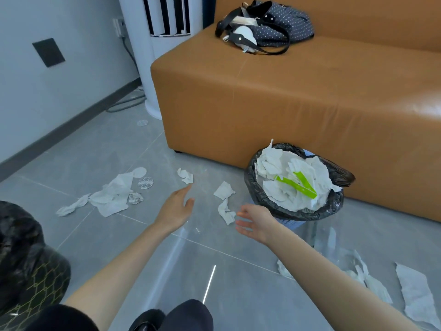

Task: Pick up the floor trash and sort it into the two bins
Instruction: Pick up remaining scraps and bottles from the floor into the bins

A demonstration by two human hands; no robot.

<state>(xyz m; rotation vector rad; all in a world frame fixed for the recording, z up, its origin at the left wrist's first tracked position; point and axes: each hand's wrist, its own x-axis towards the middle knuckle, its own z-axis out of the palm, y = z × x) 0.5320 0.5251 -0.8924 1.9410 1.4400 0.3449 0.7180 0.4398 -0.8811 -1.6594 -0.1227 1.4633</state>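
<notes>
My left hand (175, 209) reaches out over the grey floor, fingers straight and holding nothing. My right hand (253, 223) is open too, palm turned left, just beside a crumpled white tissue (225, 212). Two more tissue scraps (223, 190) (185, 176) lie a little farther off. A bin lined with a black bag (269, 199) stands right of my right hand, full of white tissues and a green plastic piece (299, 183). A second bin with a black bag (23, 259) sits at the lower left. A pile of tissues (112, 197) lies left of my left hand.
An orange sofa (286, 103) stands behind the bin, with a dotted dark bag (267, 22) on it. A white standing unit (162, 44) and cables fill the corner. More tissue sheets (415, 292) lie at the lower right. Round white lids (143, 177) sit near the tissue pile.
</notes>
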